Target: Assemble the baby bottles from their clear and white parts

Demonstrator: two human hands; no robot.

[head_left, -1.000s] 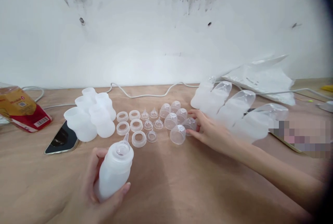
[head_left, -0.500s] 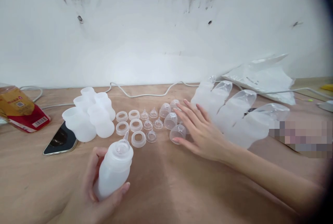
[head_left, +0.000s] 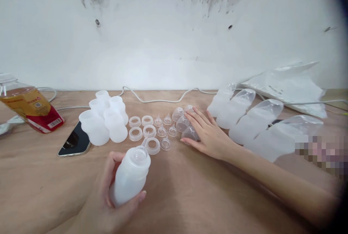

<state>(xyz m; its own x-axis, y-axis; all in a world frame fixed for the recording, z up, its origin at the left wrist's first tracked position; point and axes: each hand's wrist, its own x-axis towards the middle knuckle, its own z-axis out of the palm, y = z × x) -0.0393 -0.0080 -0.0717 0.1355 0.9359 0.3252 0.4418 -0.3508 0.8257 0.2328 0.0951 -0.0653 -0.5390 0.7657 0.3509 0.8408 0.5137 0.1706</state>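
Note:
My left hand (head_left: 114,197) is wrapped round a white baby bottle (head_left: 132,179), tilted slightly, with a clear nipple (head_left: 141,150) and a ring at its top. My right hand (head_left: 212,132) lies with its fingers stretched out over a cluster of clear domed bottle caps (head_left: 182,123); it hides some of them, and its thumb is by the nearest one. Left of the caps stand several clear nipples (head_left: 165,143). Beside those lie several translucent screw rings (head_left: 152,146), the nearest one just behind the held bottle.
Several white bottle bodies (head_left: 95,127) stand at the left, next to a phone (head_left: 74,141) and a drink bottle (head_left: 35,107). Capped bottles (head_left: 252,121) form a row at the right, before a plastic bag (head_left: 288,85). A cable (head_left: 163,101) runs along the wall.
My right hand has loosened from a domed cap at the right of the cluster and moved left over the caps, fingers spread. My left hand keeps the bottle. The view has shifted slightly.

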